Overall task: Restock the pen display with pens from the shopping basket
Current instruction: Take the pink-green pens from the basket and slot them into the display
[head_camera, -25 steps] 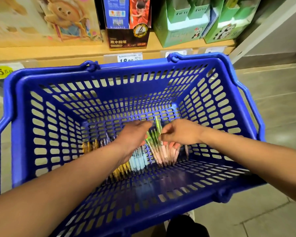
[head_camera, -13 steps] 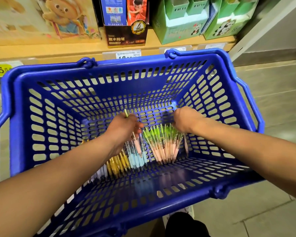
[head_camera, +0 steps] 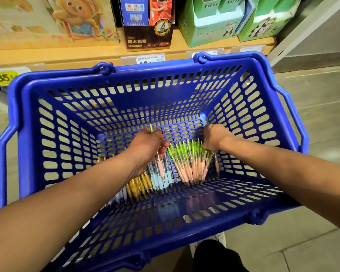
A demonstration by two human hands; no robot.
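Blue basket [head_camera: 126, 75], pens sorted on its bottom. Step: picking stock. Left grip [head_camera: 145, 146] closed round one pink-green pen [head_camera: 161, 165]. Right grip [head_camera: 214, 137] curled over pink-green bunch [head_camera: 192, 165], hold unclear. Next, likely: secure handful, lift clear of basket wall.

Left hand [head_camera: 147, 146] grips a pen [head_camera: 160, 167]; right hand [head_camera: 214, 137] bends downward at the wrist, apparently curled.

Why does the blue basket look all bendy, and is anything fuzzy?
Head view: the wide-angle lens bows the rim of the blue slotted plastic shopping basket and stretches both forearms; head view: the pink-and-green pens and the pink-grip pen in the left hand look sharp; the basket's glossy near wall reflects their colours faintly.
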